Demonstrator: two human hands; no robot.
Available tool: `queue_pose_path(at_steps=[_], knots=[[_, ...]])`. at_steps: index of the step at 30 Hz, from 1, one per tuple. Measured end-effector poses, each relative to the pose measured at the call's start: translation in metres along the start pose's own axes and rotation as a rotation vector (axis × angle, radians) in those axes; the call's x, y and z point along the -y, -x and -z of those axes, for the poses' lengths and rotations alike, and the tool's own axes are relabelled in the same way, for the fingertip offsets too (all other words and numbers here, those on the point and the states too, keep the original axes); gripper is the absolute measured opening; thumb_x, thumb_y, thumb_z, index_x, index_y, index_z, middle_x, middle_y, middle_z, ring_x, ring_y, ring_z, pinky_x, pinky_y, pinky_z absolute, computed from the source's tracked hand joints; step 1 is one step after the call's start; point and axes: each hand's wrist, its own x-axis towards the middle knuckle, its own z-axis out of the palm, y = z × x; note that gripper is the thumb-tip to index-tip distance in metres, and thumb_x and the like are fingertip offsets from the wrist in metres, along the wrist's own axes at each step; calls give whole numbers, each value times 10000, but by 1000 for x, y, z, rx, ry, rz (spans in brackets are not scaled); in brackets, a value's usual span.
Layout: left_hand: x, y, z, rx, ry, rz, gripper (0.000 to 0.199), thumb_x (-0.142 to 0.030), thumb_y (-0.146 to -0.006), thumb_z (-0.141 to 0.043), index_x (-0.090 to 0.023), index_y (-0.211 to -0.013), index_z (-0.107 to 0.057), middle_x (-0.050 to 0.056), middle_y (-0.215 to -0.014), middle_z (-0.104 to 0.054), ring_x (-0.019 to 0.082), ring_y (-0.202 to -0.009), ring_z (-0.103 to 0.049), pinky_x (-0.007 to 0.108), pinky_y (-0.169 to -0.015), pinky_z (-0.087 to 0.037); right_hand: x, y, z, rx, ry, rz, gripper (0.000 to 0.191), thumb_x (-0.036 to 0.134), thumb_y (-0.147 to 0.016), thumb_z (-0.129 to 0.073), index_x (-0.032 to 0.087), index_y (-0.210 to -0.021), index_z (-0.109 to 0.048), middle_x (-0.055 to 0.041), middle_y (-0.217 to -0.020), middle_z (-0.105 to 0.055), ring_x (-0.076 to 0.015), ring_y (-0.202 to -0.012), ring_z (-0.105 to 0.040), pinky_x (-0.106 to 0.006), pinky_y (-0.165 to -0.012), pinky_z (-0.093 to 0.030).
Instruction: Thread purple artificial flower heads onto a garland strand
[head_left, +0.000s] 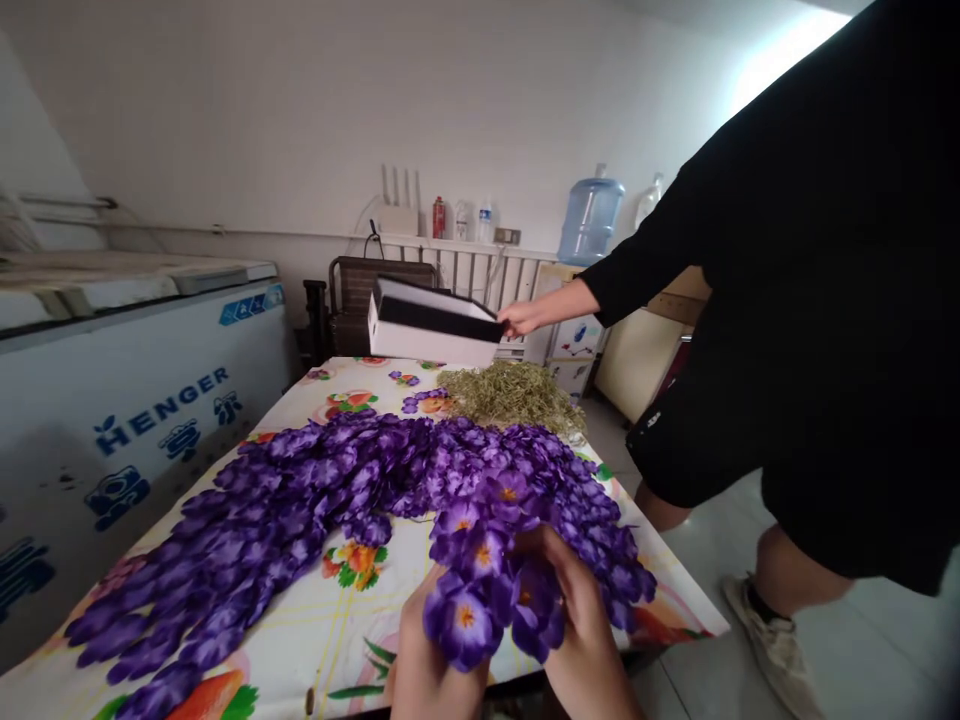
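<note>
Left grip (pixel 429 645) and right grip (pixel 581 605), curled, are clasping a flower bunch (pixel 484 555) between them | loose flowers (pixel 281 510) are lying beyond on the bench (pixel 296 635) | co-worker's hand (pixel 519 319) is holding a box (pixel 435 340) farther ahead

It seems a simple workroom: at left stands a freezer (pixel 187 430), at far right a water jug (pixel 591 222), and flowers (pixel 300 500) lie on the surface (pixel 292 640).

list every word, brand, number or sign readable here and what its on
"HENGER": on the chest freezer
Blue characters below it: too blurred to read
Blue sticker near the freezer's top edge: too blurred
Markings on the red can and blue-labelled bottle: too small
</note>
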Motion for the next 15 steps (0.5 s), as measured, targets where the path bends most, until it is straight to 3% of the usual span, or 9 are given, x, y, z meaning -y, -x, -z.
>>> queue_pose_path(at_steps=[3, 5, 7, 12, 15], knots=[[2, -2, 2, 8, 30, 38, 306, -387, -660, -716, -205, -905, -695, 93, -903, -724, 324, -937, -638, 363, -763, -533, 1, -7, -4, 6, -11, 47, 286, 202, -771, -605, 226, -1051, -660, -59, -985, -733, -227, -909, -680, -307, -810, -528], [8, -5, 4, 118, 45, 52, 317, -424, -730, -665, -193, -947, -663, 103, -970, -703, 289, -921, -636, 343, -787, -514, 1, -18, -2, 13, -9, 74, 207, 180, -760, -586, 223, -942, -674, -45, -910, -734, -215, -836, -679, -294, -761, -530], [21, -8, 5, 255, -10, 66, 263, -422, -811, -593, -183, -915, -635, 91, -920, -684, 248, -862, -632, 323, -784, -495, -2, -29, 1, 0, 20, 84, 149, 179, -746, -582, 221, -857, -672, -28, -826, -728, -211, -790, -675, -286, -719, -527], [74, -5, 0, 283, -130, 150, 257, -427, -842, -539, -181, -792, -591, 51, -725, -647, 218, -698, -604, 298, -653, -475, -18, -40, 2, -195, 55, 61, 135, 213, -739, -581, 210, -845, -666, -27, -801, -719, -217, -794, -672, -301, -719, -519], [95, -2, -1, 298, -143, 173, 242, -409, -841, -539, -183, -775, -597, 37, -690, -638, 208, -661, -584, 292, -637, -461, -28, -30, 0, -226, 32, 17, 168, 196, -725, -574, 217, -858, -675, -35, -861, -727, -227, -873, -674, -334, -794, -514]])
